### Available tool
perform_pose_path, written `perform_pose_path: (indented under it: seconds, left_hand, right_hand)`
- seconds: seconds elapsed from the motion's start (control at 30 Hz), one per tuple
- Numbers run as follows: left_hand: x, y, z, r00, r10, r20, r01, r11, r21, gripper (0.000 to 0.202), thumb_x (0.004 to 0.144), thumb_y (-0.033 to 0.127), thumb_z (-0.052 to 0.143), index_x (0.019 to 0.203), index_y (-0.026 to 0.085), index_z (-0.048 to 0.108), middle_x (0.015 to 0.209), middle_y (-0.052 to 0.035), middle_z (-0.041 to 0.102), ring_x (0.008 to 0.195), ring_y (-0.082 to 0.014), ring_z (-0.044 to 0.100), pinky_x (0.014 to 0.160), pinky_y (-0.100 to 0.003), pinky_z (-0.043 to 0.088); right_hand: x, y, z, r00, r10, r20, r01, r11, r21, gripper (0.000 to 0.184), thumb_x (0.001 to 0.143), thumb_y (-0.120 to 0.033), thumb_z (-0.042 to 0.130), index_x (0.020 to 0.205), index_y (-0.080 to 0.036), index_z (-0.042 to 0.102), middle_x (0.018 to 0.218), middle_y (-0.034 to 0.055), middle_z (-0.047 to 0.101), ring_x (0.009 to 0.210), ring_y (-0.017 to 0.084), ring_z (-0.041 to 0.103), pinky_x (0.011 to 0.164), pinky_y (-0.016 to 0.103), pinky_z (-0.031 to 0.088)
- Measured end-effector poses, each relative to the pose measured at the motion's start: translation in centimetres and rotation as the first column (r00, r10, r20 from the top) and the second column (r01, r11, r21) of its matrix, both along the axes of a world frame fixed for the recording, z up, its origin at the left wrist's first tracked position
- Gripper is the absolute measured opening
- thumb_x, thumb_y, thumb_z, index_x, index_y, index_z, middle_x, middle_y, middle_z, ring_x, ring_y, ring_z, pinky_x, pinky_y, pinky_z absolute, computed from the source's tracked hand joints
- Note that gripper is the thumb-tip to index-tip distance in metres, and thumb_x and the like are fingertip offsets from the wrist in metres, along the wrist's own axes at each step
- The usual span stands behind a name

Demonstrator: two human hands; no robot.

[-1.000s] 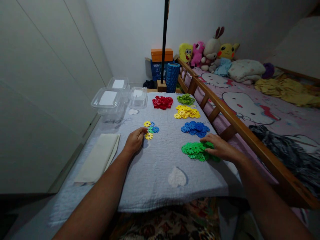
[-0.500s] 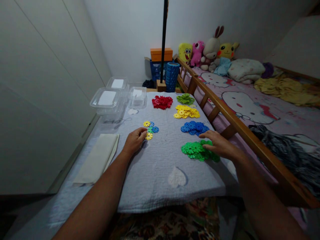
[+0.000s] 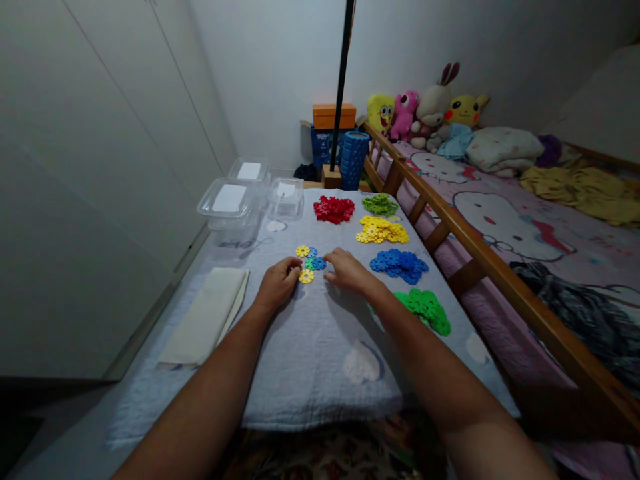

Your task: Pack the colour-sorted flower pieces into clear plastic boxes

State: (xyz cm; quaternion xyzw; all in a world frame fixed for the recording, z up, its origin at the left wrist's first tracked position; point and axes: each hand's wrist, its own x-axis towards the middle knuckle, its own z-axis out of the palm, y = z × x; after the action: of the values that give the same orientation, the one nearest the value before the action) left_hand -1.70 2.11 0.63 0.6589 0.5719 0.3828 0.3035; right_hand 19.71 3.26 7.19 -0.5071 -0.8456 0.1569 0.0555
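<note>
Our left hand: fingers curled at the edge of the disc cluster; can't tell if it's gripping. Cluster lies flat on the desk at that hand's 2 o'clock, between both hands, long axis looks roughly 12-to-6. Our right hand is at its 3 o'clock, thumb and index parted beside the outer blue disc; can't tell if we're pinching anything. Neither hand clearly nearer. Blue pile at right hand's 3, green pile at 4.
</note>
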Motion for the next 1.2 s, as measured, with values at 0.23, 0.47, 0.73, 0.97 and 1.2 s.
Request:
perform_pose_path:
  seconds: [0.23,0.47,0.73,0.97,1.2]
  left_hand:
    - [0.1,-0.1,0.1,0.999,0.006,-0.037,-0.007,1.000,-0.015,0.033,0.086,0.037,0.055,0.106,0.019,0.073,0.095,-0.0059,0.077,0.079,-0.0203,0.067,0.079,-0.033,0.052]
    - [-0.2,0.1,-0.2,1.000,0.018,0.022,-0.019,1.000,0.012,0.040,0.092,0.042,0.045,0.106,0.018,0.074,0.105,-0.0095,0.077,0.099,-0.0248,0.070,0.096,-0.039,0.052]
    - [-0.2,0.1,-0.7,0.998,0.020,0.065,-0.019,1.000,-0.024,0.052,0.096,0.053,0.039,0.109,0.018,0.075,0.112,-0.0118,0.077,0.104,-0.0268,0.071,0.095,-0.040,0.054]
    - [-0.1,0.1,-0.5,0.998,0.046,0.029,-0.045,0.998,-0.033,0.049,0.096,0.048,0.039,0.110,0.018,0.075,0.113,-0.0113,0.078,0.105,-0.0260,0.071,0.101,-0.040,0.053]
    - [-0.2,0.3,-0.7,0.998,0.057,0.026,-0.057,0.998,-0.011,0.041,0.083,0.024,0.044,0.109,0.021,0.075,0.112,-0.0076,0.078,0.104,-0.0241,0.071,0.102,-0.039,0.052]
  right_hand:
    - [-2.2,2.8,-2.9,0.988,-0.152,0.026,0.151,0.988,0.009,0.037,0.091,-0.028,0.065,0.126,-0.015,0.068,0.127,0.0159,0.063,0.115,0.025,0.060,0.099,0.033,0.046]
    - [-0.8,3.0,-2.6,0.995,-0.095,0.025,0.095,0.995,0.021,0.034,0.087,-0.027,0.068,0.118,-0.015,0.073,0.117,0.0132,0.068,0.103,0.022,0.062,0.089,0.029,0.046]
    - [8.2,3.0,0.1,0.984,-0.155,0.092,0.142,0.981,0.133,0.037,0.087,-0.025,0.068,0.122,-0.014,0.072,0.117,0.0132,0.069,0.108,0.023,0.061,0.096,0.031,0.044]
    - [14.7,3.0,0.2,0.906,-0.339,0.254,0.290,0.933,0.212,0.041,0.086,-0.026,0.067,0.126,-0.018,0.072,0.127,0.0165,0.065,0.119,0.031,0.057,0.102,0.039,0.043]
    - [15.4,2.4,-0.2,0.891,-0.360,0.275,0.321,0.930,0.178,0.043,0.087,-0.026,0.067,0.129,-0.020,0.072,0.130,0.0176,0.063,0.121,0.034,0.055,0.101,0.042,0.045]
